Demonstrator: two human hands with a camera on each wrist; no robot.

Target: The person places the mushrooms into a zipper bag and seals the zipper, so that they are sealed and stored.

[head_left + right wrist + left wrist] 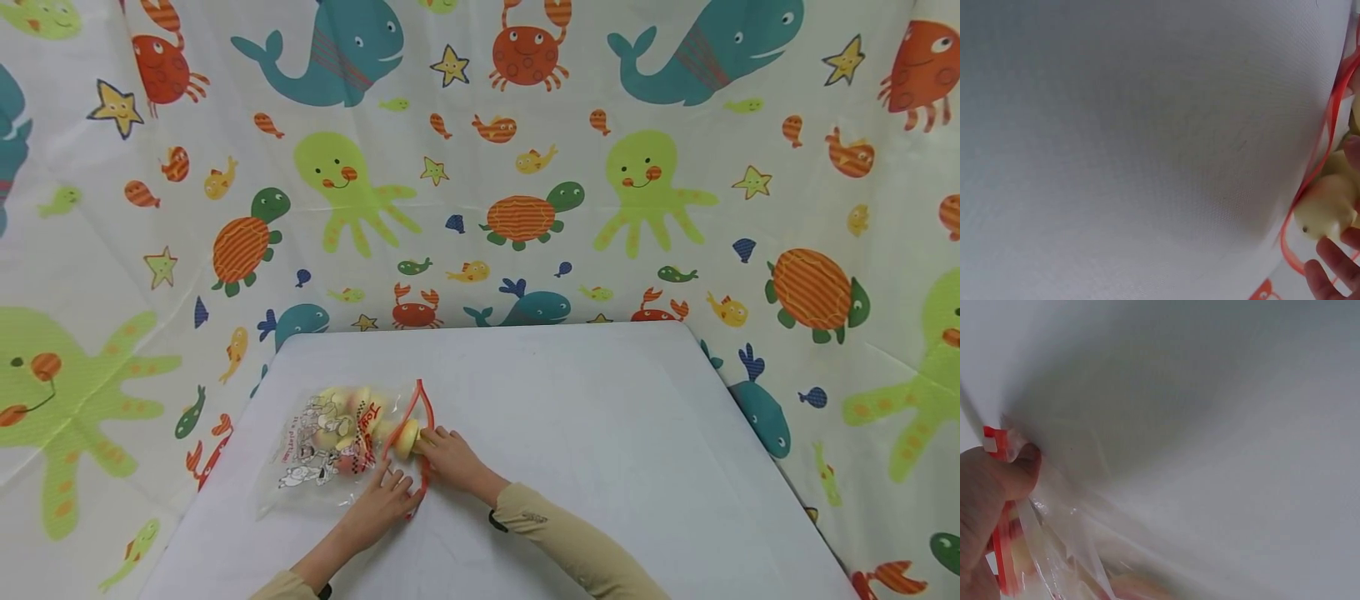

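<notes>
A clear plastic bag (322,454) with cartoon prints and a red zip rim (425,408) lies on the white table (600,417), holding several yellow and pink pieces. My left hand (386,500) pinches the red rim (999,550) at the bag's near side. My right hand (446,454) holds a pale yellow piece (408,437) at the bag's open mouth; in the right wrist view that yellow piece (1325,206) sits by the fingertips (1335,262) inside the red rim (1325,137).
A sea-animal patterned cloth (525,167) walls the table on the back and both sides. The table's right half and front are bare white surface.
</notes>
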